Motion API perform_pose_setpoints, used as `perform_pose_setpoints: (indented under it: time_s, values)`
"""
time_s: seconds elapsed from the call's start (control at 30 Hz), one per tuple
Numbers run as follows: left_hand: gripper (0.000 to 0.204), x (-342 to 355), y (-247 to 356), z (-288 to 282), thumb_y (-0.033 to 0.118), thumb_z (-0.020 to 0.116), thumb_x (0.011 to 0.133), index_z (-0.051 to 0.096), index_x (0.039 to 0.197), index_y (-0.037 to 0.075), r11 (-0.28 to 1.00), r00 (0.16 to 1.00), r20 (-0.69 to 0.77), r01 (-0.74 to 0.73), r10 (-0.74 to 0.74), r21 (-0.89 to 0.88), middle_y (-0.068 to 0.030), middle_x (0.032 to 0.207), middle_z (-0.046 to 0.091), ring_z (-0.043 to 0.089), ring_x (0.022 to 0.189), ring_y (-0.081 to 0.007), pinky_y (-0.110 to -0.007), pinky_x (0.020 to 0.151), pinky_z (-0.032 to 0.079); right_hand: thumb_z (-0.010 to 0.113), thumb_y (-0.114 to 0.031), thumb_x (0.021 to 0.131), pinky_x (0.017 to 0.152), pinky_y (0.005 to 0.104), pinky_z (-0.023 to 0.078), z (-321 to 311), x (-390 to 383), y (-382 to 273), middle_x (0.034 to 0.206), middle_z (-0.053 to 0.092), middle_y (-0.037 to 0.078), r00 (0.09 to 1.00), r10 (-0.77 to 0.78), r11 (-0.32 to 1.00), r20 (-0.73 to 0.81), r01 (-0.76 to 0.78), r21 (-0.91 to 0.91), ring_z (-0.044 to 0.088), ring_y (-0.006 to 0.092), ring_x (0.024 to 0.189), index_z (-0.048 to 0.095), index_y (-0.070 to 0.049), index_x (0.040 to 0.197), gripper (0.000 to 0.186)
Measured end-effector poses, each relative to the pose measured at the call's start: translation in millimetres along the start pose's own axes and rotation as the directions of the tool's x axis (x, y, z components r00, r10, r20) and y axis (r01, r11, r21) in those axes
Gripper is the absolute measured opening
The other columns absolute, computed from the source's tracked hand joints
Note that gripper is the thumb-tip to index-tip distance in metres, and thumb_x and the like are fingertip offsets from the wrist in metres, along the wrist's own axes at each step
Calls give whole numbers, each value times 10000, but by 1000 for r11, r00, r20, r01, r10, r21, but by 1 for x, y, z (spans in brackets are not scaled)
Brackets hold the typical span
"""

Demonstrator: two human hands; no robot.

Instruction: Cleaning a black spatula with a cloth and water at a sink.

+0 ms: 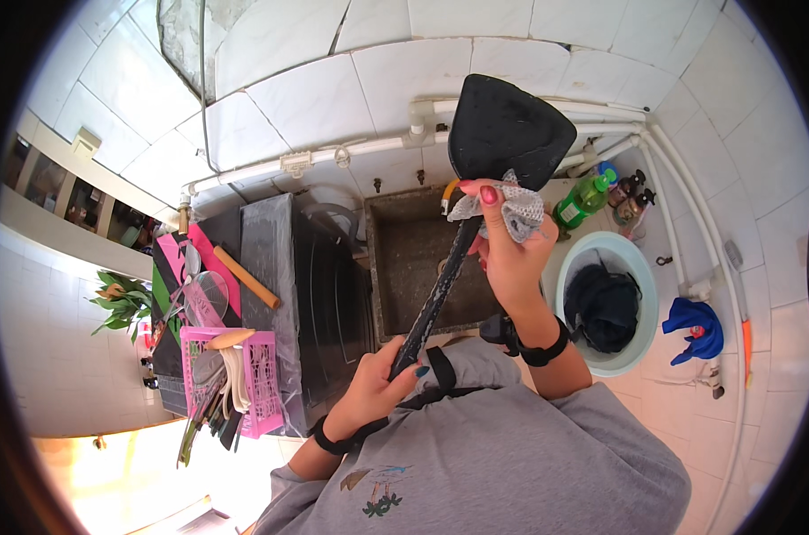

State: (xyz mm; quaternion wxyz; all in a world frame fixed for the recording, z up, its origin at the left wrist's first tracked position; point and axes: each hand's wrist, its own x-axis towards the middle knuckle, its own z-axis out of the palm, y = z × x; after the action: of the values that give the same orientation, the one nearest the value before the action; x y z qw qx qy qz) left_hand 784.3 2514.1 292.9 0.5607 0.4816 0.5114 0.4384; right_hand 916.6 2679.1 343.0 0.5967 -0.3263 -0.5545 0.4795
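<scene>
A black, broad-bladed spatula [504, 134] is held up at a slant over the sink, its blade at the far end. My left hand [375, 390] is closed round the lower end of its black, worn-looking handle. Just below the blade, my right hand [518, 263] pinches a crumpled grey-white mesh cloth [522, 211] against the spatula's neck. The palm side of the right hand and part of the cloth are hidden. Beneath lies a dark stone sink [400, 267], partly covered by the handle and my right hand.
Right of the sink stand a pale blue tub [649, 308] with dark fabric in it, a green bottle [583, 201] and several smaller bottles. To the left, a pink basket [260, 379] of utensils sits by a plastic-covered dark cabinet [268, 267]. White pipes [377, 145] line the tiled wall.
</scene>
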Motion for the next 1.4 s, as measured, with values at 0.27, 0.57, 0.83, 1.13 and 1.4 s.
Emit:
perform_pose_setpoints:
  time_s: [0.27,0.57,0.83,1.13,1.4]
  values:
    - [95,-3,0,2,89,522,845,460,888,30,988,997,-48,54,-61,-146,34,563,436,383,498,-28,-187,460,309,611,-54,800,496,211,417,16,-40,23,796,665,100,888,-260,962,379,271,26,585,110,546,645,-3,869,92]
    - [497,3,4,11,50,409,901,154,1315,150,947,999,15,52,-50,-317,-59,723,446,370,402,-77,-199,330,303,659,-44,702,490,249,401,5,-55,46,729,640,76,654,-171,957,736,289,-34,581,186,537,652,-97,946,250]
    - [161,-8,1,2,70,447,905,304,978,79,804,980,193,151,-46,-575,-20,636,358,320,403,-60,-197,340,285,604,7,716,444,214,387,2,-13,39,714,630,89,840,-319,936,439,351,8,543,118,473,642,-72,1000,297]
    - [155,-16,6,0,41,457,893,316,946,79,825,991,127,103,-39,-556,-17,657,370,334,408,-57,-197,343,287,560,78,623,488,226,412,-11,-2,23,703,625,110,869,-358,872,343,442,-210,551,185,495,621,-63,1042,446]
    - [146,-20,-3,1,41,432,900,305,952,91,850,981,92,195,-171,-489,5,612,348,313,387,-50,-195,332,283,583,-74,842,688,210,462,-16,31,17,987,621,89,977,-176,984,-121,172,-44,574,91,783,515,22,1175,353]
